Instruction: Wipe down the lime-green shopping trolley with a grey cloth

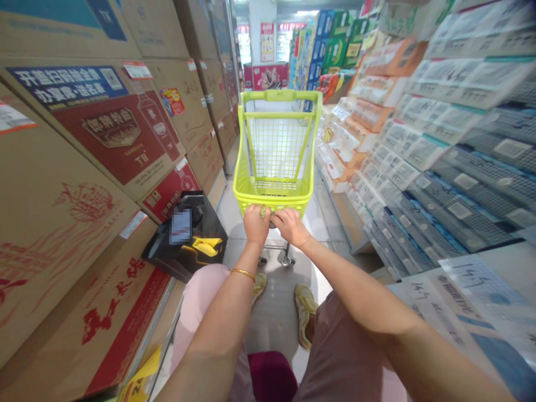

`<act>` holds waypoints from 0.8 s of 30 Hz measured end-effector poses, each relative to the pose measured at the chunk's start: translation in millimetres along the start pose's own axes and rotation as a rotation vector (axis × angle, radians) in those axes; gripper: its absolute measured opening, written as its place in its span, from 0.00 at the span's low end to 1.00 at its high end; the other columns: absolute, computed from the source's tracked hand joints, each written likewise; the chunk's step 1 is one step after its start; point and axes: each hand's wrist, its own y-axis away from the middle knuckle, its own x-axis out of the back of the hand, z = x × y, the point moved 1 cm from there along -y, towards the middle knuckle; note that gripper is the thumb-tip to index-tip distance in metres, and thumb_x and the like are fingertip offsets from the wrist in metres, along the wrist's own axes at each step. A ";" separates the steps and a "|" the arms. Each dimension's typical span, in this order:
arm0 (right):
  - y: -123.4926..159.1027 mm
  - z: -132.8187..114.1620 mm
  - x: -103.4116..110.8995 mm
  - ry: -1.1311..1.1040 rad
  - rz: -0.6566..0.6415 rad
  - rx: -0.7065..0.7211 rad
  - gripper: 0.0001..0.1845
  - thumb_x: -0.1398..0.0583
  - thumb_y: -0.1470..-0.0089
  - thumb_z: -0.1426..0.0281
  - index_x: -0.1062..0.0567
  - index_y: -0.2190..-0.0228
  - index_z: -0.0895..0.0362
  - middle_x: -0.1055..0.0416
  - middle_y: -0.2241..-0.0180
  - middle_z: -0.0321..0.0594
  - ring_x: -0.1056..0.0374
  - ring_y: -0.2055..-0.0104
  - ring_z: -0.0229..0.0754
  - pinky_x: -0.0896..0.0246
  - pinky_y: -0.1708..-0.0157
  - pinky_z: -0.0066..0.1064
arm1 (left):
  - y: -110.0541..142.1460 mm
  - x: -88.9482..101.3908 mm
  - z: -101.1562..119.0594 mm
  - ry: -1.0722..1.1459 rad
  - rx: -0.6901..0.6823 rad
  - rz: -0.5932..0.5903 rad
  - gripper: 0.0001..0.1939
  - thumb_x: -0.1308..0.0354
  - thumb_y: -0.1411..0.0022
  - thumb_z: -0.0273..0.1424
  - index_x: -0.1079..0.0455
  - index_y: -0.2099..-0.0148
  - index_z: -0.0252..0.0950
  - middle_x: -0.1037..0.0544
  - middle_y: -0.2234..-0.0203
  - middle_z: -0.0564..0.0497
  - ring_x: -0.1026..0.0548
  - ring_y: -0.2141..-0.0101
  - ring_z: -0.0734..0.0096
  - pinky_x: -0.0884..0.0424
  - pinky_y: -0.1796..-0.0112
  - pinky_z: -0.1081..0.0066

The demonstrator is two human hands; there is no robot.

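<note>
A lime-green shopping cart (276,200) stands straight in front of me in the aisle, its mesh basket showing no goods inside. My left hand (256,223) is closed on the near side of the cart, where its handle is mostly covered by my fingers. Right beside it, my right hand (290,224) is also wrapped over the handle, the two hands nearly touching. A ring shows on a left finger and a gold bracelet (243,273) on the left forearm. One small caster wheel (286,258) is visible below the basket.
Tall stacks of cardboard boxes (184,95) line the left side. A black bag (188,240) with yellow parts stands low at their foot. Packaged goods (448,123) with handwritten prices are piled along the right. Blue and green cartons (339,42) and a red display (268,75) stand farther ahead.
</note>
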 end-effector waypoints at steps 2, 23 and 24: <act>-9.5 -1.3 5.9 0.020 0.090 -0.020 0.14 0.50 0.40 0.71 0.25 0.63 0.52 0.29 0.63 0.38 0.43 0.58 0.40 0.55 0.57 0.34 | 0.5 1.0 -2.6 0.018 0.001 0.014 0.10 0.50 0.40 0.32 0.32 0.71 0.35 0.28 0.74 0.47 0.31 0.67 0.64 0.37 0.64 0.67; 14.3 -1.6 -15.1 0.025 -0.059 0.033 0.11 0.48 0.40 0.70 0.25 0.65 0.53 0.29 0.65 0.38 0.43 0.61 0.40 0.55 0.61 0.33 | 0.8 -0.7 -7.8 0.031 -0.084 0.049 0.13 0.49 0.40 0.32 0.37 0.77 0.37 0.32 0.80 0.50 0.33 0.72 0.66 0.40 0.67 0.68; 17.2 -3.1 -16.3 0.028 -0.103 0.061 0.12 0.49 0.40 0.70 0.26 0.66 0.54 0.29 0.65 0.38 0.42 0.61 0.40 0.55 0.61 0.33 | 1.2 -0.7 -7.7 0.030 -0.085 0.053 0.13 0.49 0.40 0.32 0.36 0.77 0.37 0.32 0.80 0.50 0.33 0.71 0.66 0.40 0.67 0.68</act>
